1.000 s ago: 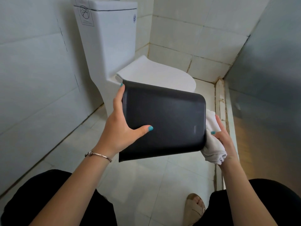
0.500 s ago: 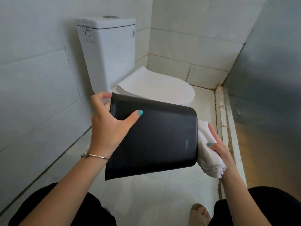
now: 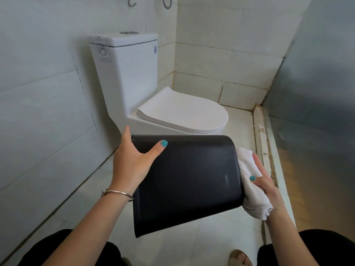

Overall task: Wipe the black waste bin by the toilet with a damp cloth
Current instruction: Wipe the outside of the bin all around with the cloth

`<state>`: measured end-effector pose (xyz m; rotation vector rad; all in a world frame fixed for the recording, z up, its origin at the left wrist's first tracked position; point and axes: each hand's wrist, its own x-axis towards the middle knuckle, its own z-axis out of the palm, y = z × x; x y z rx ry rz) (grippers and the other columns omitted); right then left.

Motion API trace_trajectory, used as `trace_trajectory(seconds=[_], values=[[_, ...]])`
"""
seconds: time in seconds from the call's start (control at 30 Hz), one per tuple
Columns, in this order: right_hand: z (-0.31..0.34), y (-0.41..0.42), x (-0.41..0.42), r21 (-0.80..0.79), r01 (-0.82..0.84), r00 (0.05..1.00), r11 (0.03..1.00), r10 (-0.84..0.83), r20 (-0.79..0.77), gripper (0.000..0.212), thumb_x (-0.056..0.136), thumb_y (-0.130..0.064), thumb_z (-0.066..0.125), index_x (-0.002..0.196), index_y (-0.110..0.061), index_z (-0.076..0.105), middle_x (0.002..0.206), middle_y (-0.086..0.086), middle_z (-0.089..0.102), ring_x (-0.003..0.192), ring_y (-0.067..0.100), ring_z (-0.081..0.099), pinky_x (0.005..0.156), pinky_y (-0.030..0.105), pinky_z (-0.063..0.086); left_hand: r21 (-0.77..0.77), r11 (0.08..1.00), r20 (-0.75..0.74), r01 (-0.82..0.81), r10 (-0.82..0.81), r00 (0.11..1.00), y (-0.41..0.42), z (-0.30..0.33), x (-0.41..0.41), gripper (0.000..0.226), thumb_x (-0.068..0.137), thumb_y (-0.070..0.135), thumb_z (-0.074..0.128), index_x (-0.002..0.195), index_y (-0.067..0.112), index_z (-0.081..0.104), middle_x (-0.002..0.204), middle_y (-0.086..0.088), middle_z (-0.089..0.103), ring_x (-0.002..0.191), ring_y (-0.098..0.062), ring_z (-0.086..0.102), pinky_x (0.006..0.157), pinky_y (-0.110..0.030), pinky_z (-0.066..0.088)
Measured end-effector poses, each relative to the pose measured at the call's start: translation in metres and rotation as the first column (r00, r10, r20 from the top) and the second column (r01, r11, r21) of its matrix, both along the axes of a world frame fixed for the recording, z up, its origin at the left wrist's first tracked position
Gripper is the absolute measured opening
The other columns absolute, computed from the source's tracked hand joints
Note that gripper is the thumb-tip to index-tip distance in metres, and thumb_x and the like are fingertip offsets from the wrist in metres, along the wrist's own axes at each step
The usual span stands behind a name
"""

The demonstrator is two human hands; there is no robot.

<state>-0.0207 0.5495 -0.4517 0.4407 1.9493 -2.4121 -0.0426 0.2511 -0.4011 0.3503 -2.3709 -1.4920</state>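
Plainly: matte black waste bin (image 3: 188, 181), sideways.

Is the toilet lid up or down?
Down. The white toilet lid lies flat over the bowl, behind the black bin held by the left hand.

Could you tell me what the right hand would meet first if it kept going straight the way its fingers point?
Probably only the white cloth it already presses; behind that, the black plastic waste bin's base end. The right hand points up-left toward it, though depth is uncertain.
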Motion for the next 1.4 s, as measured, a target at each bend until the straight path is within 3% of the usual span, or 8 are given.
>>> trace_trajectory(seconds=[0.23,0.33,0.47,0.67,0.87,1.17,1.27,1.4], values=[[-0.003,-0.001,0.002,-0.046,0.011,0.999,0.999,-0.013,-0.048,0.063,0.065,-0.015,0.056,0.126,-0.022,0.044,0.100,0.003,0.059,0.077,0.019,0.063,0.047,0.018,0.052,0.226,0.963,0.003,0.147,-0.151,0.988,-0.009,-0.005,-0.009,0.068,0.062,0.029,0.088,0.120,0.034,0.051,0.121,0.002,0.055,0.113,-0.019,0.056,0.092,-0.034,0.051],[-0.006,0.001,0.000,-0.057,0.015,0.997,0.998,-0.019,-0.068,0.040,0.094,-0.005,0.048,0.128,-0.027,0.045,0.104,0.003,0.059,0.079,0.022,0.064,0.049,0.021,0.055,0.268,0.941,-0.051,0.206,-0.200,0.979,-0.006,-0.013,-0.006,0.069,0.062,0.023,0.089,0.117,0.039,0.051,0.118,0.002,0.056,0.109,-0.019,0.057,0.086,-0.031,0.054],[-0.018,0.012,-0.007,-0.059,0.017,0.998,0.998,-0.021,-0.056,0.047,0.099,0.000,0.032,0.130,-0.032,0.049,0.112,0.003,0.062,0.086,0.021,0.068,0.057,0.026,0.059,0.237,0.949,-0.115,0.208,-0.185,0.976,-0.003,-0.018,-0.004,0.075,0.062,0.023,0.088,0.122,0.045,0.048,0.125,0.007,0.051,0.118,-0.017,0.051,0.099,-0.038,0.049],[-0.023,0.013,-0.016,0.145,0.015,0.993,0.989,0.002,-0.117,0.053,0.099,0.002,0.034,0.122,-0.041,0.052,0.122,-0.002,0.060,0.105,0.021,0.061,0.065,0.019,0.057,0.233,0.943,-0.228,0.239,-0.186,0.956,-0.003,-0.020,0.000,0.074,0.060,0.009,0.088,0.116,0.040,0.051,0.116,0.010,0.053,0.108,-0.011,0.055,0.076,-0.010,0.051],[-0.017,0.004,-0.017,0.187,0.163,0.965,0.969,-0.117,-0.235,0.052,0.092,0.004,0.048,0.132,-0.028,0.052,0.130,0.001,0.056,0.099,0.011,0.062,0.066,0.013,0.054,0.165,0.947,-0.317,0.276,-0.214,0.924,-0.009,-0.017,0.000,0.073,0.060,0.002,0.087,0.112,0.038,0.051,0.115,0.017,0.053,0.110,-0.004,0.052,0.080,-0.005,0.044],[-0.014,-0.050,-0.012,0.229,0.445,0.845,0.866,-0.320,-0.429,0.062,0.084,0.011,0.055,0.126,-0.035,0.062,0.091,-0.037,0.066,0.081,-0.007,0.063,0.073,0.015,0.052,0.194,0.950,-0.331,0.243,-0.170,0.928,-0.011,-0.018,0.002,0.070,0.056,0.004,0.089,0.107,0.039,0.056,0.111,0.015,0.057,0.107,-0.009,0.056,0.081,-0.012,0.046],[-0.016,-0.042,-0.021,0.004,0.514,0.823,0.858,-0.491,-0.286,0.057,0.084,-0.001,0.057,0.125,-0.040,0.062,0.121,-0.022,0.062,0.111,0.009,0.061,0.098,0.037,0.051,0.222,0.940,-0.330,0.260,-0.178,0.927,-0.013,-0.018,0.007,0.071,0.056,0.005,0.090,0.108,0.041,0.057,0.113,0.015,0.058,0.110,-0.012,0.057,0.086,-0.021,0.050],[-0.022,-0.022,-0.021,-0.017,0.259,0.957,0.966,-0.259,-0.133,0.053,0.084,-0.013,0.053,0.126,-0.043,0.060,0.128,0.005,0.060,0.106,0.030,0.061,0.078,0.038,0.053,0.234,0.905,-0.361,0.355,-0.259,0.896,-0.014,-0.014,0.014,0.079,0.059,0.002,0.088,0.121,0.036,0.053,0.123,0.013,0.056,0.117,-0.011,0.055,0.091,-0.023,0.051]])
